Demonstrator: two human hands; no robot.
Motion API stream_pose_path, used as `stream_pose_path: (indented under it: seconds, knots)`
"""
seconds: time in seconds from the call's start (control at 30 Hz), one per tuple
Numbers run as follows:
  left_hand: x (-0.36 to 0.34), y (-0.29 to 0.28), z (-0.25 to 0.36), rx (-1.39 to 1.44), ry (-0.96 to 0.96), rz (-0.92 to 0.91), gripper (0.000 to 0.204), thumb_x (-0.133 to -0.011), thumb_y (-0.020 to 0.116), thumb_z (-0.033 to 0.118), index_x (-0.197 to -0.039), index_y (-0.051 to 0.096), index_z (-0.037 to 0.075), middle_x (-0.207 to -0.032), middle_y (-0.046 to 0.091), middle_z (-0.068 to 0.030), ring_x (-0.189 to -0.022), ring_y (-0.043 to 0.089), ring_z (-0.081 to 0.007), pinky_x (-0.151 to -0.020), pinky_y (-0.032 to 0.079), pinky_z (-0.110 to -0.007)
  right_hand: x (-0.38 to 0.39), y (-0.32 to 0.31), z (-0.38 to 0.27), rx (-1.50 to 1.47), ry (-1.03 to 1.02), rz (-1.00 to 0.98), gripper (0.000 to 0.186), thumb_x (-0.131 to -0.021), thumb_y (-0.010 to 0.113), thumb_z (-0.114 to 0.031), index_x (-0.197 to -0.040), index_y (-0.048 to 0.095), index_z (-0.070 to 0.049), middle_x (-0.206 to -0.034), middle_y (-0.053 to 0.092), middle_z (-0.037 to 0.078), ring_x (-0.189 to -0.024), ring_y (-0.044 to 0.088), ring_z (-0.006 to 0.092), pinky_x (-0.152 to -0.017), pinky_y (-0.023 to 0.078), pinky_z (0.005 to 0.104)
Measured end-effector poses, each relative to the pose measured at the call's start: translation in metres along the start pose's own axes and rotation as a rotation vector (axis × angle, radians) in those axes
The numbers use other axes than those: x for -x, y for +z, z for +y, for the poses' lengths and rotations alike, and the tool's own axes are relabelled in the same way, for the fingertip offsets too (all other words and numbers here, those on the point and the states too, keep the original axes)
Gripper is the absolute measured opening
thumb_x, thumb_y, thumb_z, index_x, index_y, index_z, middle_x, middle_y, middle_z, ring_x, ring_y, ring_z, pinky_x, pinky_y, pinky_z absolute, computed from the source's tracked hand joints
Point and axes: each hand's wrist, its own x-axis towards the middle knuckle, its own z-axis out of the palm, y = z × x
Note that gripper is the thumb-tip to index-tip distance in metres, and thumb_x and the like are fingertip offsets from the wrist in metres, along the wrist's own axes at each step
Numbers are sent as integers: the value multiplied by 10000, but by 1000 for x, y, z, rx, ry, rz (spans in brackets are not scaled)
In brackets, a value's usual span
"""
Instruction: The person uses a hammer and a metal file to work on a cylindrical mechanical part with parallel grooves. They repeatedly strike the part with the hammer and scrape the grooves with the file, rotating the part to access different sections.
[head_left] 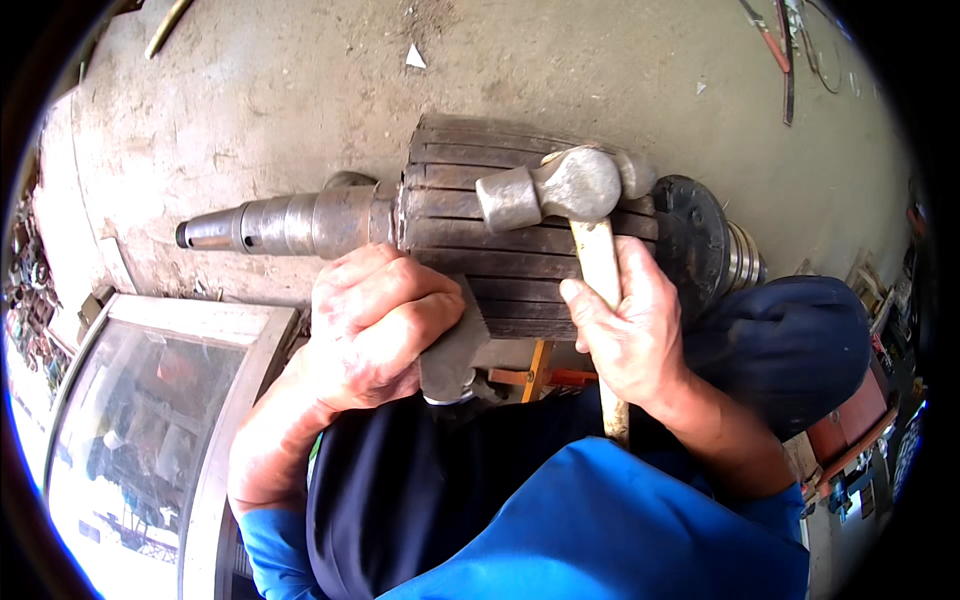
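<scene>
A motor rotor (465, 235) with a dark slotted core lies crosswise before me, its stepped shaft (280, 222) pointing left. At its right end is a dark round flange (690, 235). My left hand (375, 325) is closed on a flat grey metal plate (455, 352) beside the core's near left edge; the hidden fingers conceal part of the grip. In my right hand (637, 335) is a ball-peen hammer (582, 185), held by its pale handle. The hammer's head hangs over the core in this view; whether it touches cannot be told.
To the left stands a white-framed glass panel (150, 400). My bent knee (790, 345) is close to the rotor's right end. Orange stand parts (538, 370) show beneath the core. Red-handled tools (770, 45) lie on the concrete floor (300, 90) at the far right.
</scene>
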Motion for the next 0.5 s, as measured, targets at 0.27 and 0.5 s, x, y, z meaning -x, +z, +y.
stream_pose_path:
  seconds: [0.27, 0.5]
  knots:
    - [15, -30, 8, 191, -152, 58, 308, -938, 787, 266, -1024, 715, -20, -969, 775, -188, -843, 778, -335, -723, 643, -420, 2, 3, 5, 44, -145, 9, 296, -1016, 753, -80, -1243, 595, 28, -833, 660, 72, -619, 619, 142, -563, 527, 306]
    - [21, -32, 22, 295, -202, 189, 184, -888, 820, 65, -939, 671, -30, -903, 761, -216, -864, 792, -352, -762, 675, -452, -2, 1, 14, 16, -126, 7, 300, -1036, 712, -39, -1292, 588, 53, -831, 648, 22, -589, 577, 59, -528, 489, 247]
